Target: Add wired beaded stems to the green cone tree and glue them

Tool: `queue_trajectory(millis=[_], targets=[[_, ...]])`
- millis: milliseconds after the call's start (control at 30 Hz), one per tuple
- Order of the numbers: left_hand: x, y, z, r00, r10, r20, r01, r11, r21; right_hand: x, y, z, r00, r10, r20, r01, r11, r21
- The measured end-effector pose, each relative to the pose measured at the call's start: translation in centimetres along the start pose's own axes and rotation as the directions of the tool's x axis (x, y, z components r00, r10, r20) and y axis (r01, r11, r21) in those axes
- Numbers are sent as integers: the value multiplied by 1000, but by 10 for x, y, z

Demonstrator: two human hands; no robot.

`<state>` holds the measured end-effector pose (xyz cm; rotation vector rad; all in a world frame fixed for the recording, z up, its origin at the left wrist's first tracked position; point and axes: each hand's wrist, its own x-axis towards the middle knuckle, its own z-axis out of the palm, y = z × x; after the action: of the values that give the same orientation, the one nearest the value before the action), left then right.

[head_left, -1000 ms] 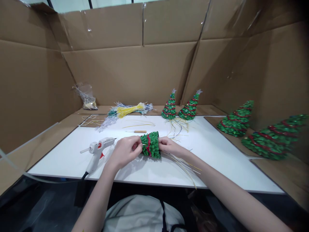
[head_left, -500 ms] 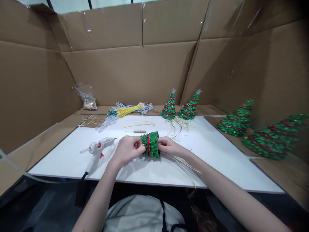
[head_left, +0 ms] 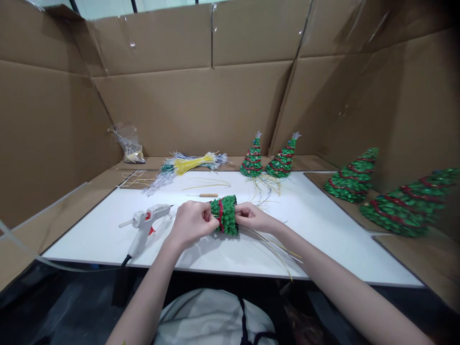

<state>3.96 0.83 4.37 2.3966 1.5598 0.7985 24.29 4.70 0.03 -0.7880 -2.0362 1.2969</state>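
A small green Christmas tree with red garland lies on its side at the front middle of the white board. My left hand is closed at its left side, covering the narrower end; the fingers pinch there, but what is in them is too small to make out. At the tree's wide base on the right, my right hand has its fingertips inside or against the rim. Thin pale and yellow wires trail from the base to the right, passing under my right wrist.
A white glue gun lies to the left. Behind the tree is a wooden-handled awl, with bundled yellow wires beyond. Finished-looking trees stand at the back, others at right. Cardboard walls enclose the board.
My left hand has shifted slightly right, over the tree's left side. The tree and my right hand stay nearly in place.
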Motion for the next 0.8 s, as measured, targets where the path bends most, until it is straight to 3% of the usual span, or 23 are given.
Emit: queue_trajectory(millis=[433,800], targets=[[1,8,-2,999,-49,-1,49,992,113,0,4,-1,1000,-2,-11,2,1000,6],[-21,-7,-24,999,27,35,-26,999,-30,0,8,0,1000,-2,-29,2,1000,-24]])
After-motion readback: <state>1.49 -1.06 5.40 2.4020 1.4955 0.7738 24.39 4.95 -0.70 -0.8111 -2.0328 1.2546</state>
